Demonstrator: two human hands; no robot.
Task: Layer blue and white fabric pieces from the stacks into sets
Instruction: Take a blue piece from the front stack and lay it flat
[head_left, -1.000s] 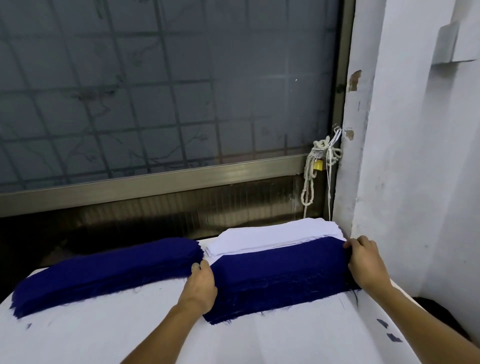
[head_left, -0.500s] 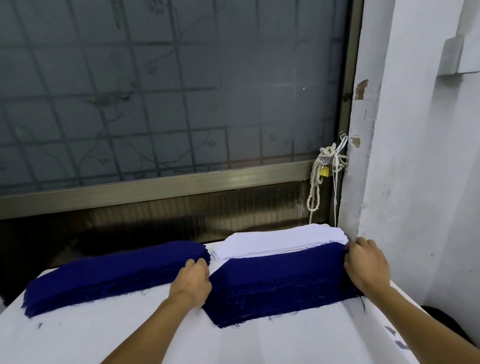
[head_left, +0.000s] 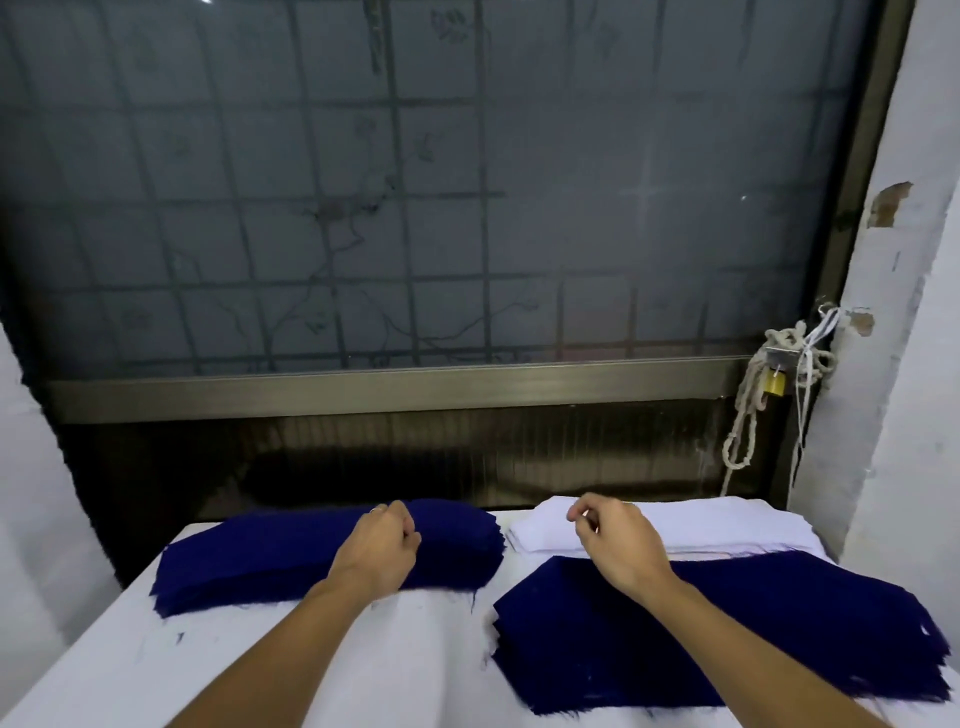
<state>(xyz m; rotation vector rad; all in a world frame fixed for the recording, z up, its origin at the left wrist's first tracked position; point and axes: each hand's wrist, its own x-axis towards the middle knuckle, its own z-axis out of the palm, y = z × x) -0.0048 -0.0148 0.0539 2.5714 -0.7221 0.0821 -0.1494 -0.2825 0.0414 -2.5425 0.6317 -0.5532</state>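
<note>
The left hand (head_left: 382, 545) curls over the stack of dark blue fabric pieces (head_left: 249, 561) beneath it. The right hand (head_left: 613, 540) pinches above the flat stack of white fabric pieces (head_left: 727, 522), probably each taking one layer. Whether either actually grips a piece, I cannot tell.

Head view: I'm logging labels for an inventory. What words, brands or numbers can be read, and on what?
No readable text anywhere.
Padlock: any brand too small to read.
Window: faint marks, no legible words.
Blue stacks and white stack: no labels visible.
</note>
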